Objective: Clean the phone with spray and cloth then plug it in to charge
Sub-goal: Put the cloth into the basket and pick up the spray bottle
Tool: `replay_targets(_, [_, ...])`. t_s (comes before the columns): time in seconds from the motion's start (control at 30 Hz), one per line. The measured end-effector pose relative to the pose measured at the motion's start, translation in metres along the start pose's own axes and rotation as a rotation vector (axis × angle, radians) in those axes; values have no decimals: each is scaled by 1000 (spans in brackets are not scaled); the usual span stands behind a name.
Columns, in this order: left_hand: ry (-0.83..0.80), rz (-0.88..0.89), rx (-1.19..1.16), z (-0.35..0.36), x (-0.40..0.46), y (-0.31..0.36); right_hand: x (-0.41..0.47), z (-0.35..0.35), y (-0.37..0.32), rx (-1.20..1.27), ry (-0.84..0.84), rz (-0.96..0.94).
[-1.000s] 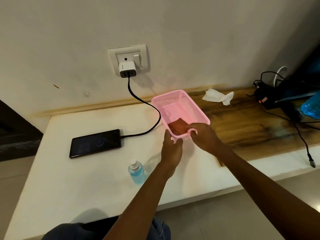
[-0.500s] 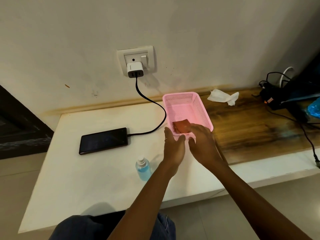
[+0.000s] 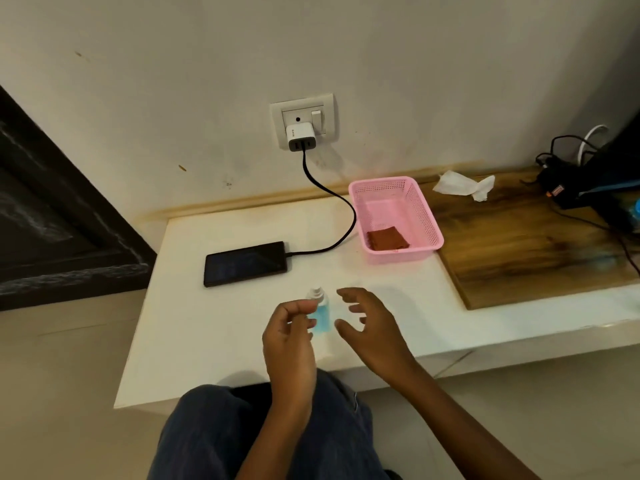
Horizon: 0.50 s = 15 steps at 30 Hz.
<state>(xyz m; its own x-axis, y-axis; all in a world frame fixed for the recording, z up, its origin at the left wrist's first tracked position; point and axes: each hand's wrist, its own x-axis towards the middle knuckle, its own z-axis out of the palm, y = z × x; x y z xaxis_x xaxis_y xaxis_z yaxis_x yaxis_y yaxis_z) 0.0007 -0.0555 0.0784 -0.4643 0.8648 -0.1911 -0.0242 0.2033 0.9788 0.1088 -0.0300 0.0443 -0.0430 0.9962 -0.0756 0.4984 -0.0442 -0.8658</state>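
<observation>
While flanking the spray bottle at the near edge of the white table, hovering apart and holding nothing: left hand just left of the spray bottle, fingers loosely curled, fingertips overlapping its neck in this view, contact impossible to tell; right hand just right of the spray bottle, fingers spread and slack, not touching it. Standing upright between the two hands, small and clear, blue liquid inside, white nozzle on top. Beyond the spray bottle and slightly left, lying flat and screen-up: dark phone; black cable plugged into its right end, curving up to the white charger seated in the wall socket. Beyond the spray bottle and to the right, resting at the table's far side: pink basket; folded brown cloth lying in its near end. Farther right of the spray bottle, abutting the basket: wooden board; crumpled white tissue at its far edge.
</observation>
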Motion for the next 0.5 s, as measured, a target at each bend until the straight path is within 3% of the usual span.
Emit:
replay_targets(0.1, [-12, -97, 147, -8, 13, -14, 5, 16, -10, -15, -25, 10])
replay_targets(0.2, [-172, -124, 279, -8, 18, -20, 12, 26, -15, -73, -32, 2])
replay_targets(0.3, [-303, -140, 297, -5, 15, -17, 13, 31, -16, -118, -26, 15])
replay_targets(0.5, [-341, -122, 321, 0, 17, -14, 15, 27, -16, -100, 27, 41])
